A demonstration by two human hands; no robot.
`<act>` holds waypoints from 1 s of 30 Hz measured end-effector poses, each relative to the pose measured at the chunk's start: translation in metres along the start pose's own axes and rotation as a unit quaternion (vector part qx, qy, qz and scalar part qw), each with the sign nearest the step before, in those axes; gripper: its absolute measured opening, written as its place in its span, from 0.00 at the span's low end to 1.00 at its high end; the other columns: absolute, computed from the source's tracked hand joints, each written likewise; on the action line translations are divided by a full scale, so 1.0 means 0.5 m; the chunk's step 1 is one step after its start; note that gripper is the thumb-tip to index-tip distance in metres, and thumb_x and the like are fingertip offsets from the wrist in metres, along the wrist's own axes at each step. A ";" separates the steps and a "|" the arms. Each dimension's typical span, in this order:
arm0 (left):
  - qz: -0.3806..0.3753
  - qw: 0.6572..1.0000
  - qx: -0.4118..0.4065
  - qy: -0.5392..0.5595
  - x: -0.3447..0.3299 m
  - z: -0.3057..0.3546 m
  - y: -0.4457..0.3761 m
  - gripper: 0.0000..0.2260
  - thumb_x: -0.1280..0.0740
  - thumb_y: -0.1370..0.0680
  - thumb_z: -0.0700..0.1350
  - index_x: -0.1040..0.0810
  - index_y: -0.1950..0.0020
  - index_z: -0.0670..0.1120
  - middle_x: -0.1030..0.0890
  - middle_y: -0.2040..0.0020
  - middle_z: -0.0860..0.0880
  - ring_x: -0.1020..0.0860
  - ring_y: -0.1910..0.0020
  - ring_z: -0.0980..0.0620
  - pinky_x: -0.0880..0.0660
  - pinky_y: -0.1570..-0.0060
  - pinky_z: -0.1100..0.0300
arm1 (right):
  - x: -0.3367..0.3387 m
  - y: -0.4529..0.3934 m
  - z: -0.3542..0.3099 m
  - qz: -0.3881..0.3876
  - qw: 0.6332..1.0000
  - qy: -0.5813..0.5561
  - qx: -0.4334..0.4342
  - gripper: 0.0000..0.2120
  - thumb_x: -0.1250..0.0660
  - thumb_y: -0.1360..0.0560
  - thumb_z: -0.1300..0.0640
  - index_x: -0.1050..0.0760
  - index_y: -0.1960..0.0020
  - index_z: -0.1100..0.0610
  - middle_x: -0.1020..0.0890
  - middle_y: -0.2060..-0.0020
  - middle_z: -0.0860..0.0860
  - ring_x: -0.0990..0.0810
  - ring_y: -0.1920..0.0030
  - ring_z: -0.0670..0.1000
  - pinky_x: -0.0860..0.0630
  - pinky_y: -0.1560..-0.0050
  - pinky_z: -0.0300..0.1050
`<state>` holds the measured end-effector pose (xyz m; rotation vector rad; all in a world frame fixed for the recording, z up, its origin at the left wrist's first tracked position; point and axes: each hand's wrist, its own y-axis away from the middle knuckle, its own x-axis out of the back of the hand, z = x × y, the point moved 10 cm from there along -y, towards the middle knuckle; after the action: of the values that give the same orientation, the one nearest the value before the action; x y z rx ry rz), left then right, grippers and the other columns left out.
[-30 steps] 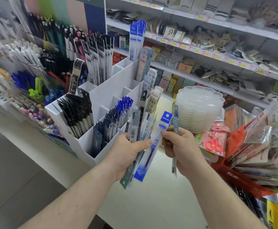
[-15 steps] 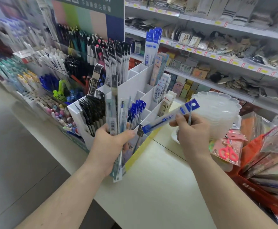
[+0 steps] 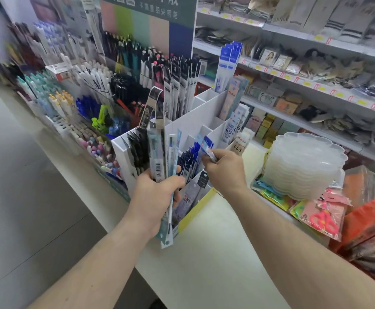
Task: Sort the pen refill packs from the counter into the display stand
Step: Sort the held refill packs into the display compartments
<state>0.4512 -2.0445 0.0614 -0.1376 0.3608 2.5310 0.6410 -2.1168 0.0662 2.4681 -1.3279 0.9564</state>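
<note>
Refill pack going into blue slot

Right hand pinches one blue-topped refill pack just above the display stand, right over the slot of blue packs. Pack's long axis tilts up and away from the hand, lower end hidden. Left hand grips an upright bundle of packs in front of the stand, above the bench. Right hand is nearer the slot.

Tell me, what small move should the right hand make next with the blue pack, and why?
Probably push the blue pack further down into the stand's front slot. The right hand pinches it over the row of blue packs already standing there, so it matches them. The left hand grips the bundle waiting to be sorted.
</note>
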 end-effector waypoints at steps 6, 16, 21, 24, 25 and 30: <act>-0.003 1.000 0.001 -0.006 -0.002 0.000 -0.006 0.06 0.31 0.25 0.33 0.21 0.51 0.41 0.26 0.72 0.47 0.29 0.75 0.51 0.31 0.75 0.61 | -0.038 -0.014 0.003 -0.048 0.995 0.088 -0.013 0.09 0.34 0.22 0.54 0.23 0.61 0.49 0.22 0.68 0.51 0.24 0.63 0.55 0.32 0.63 0.43; -0.012 1.000 0.002 -0.006 -0.015 0.003 -0.012 0.07 0.32 0.26 0.31 0.21 0.52 0.41 0.26 0.72 0.45 0.30 0.76 0.51 0.32 0.76 0.62 | -0.042 -0.013 -0.003 -0.047 0.988 0.146 0.011 0.06 0.33 0.23 0.55 0.18 0.55 0.52 0.19 0.65 0.52 0.21 0.61 0.56 0.24 0.61 0.46; -0.022 1.000 -0.004 -0.004 -0.025 0.009 -0.013 0.07 0.32 0.26 0.31 0.20 0.52 0.42 0.26 0.71 0.44 0.29 0.75 0.52 0.31 0.75 0.62 | -0.040 -0.015 0.007 -0.056 0.994 0.097 0.007 0.10 0.33 0.21 0.51 0.20 0.60 0.53 0.20 0.68 0.52 0.22 0.63 0.55 0.25 0.61 0.47; -0.033 0.999 -0.008 -0.004 -0.034 0.017 -0.017 0.07 0.32 0.26 0.32 0.20 0.52 0.42 0.26 0.73 0.46 0.29 0.76 0.52 0.31 0.75 0.62 | -0.018 -0.014 0.004 -0.035 0.998 0.048 0.006 0.14 0.33 0.22 0.49 0.22 0.62 0.56 0.22 0.71 0.52 0.26 0.67 0.53 0.29 0.64 0.47; -0.035 0.999 -0.010 -0.001 -0.038 0.021 -0.019 0.07 0.32 0.25 0.32 0.21 0.52 0.42 0.26 0.73 0.46 0.29 0.76 0.52 0.31 0.75 0.63 | 0.001 -0.015 -0.006 -0.017 0.999 0.028 0.014 0.14 0.33 0.22 0.50 0.23 0.63 0.57 0.24 0.72 0.51 0.28 0.68 0.51 0.31 0.66 0.46; -0.054 0.998 -0.017 0.019 -0.075 0.054 -0.033 0.09 0.28 0.30 0.37 0.20 0.50 0.42 0.24 0.70 0.45 0.27 0.73 0.50 0.30 0.74 0.60 | 0.136 -0.040 -0.073 0.093 0.992 -0.064 0.058 0.19 0.33 0.22 0.57 0.34 0.70 0.51 0.32 0.78 0.45 0.35 0.73 0.45 0.36 0.70 0.43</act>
<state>0.4911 -2.0436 0.0903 -0.2139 0.3168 2.4302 0.6670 -2.1358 0.1392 2.5648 -1.6106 0.9539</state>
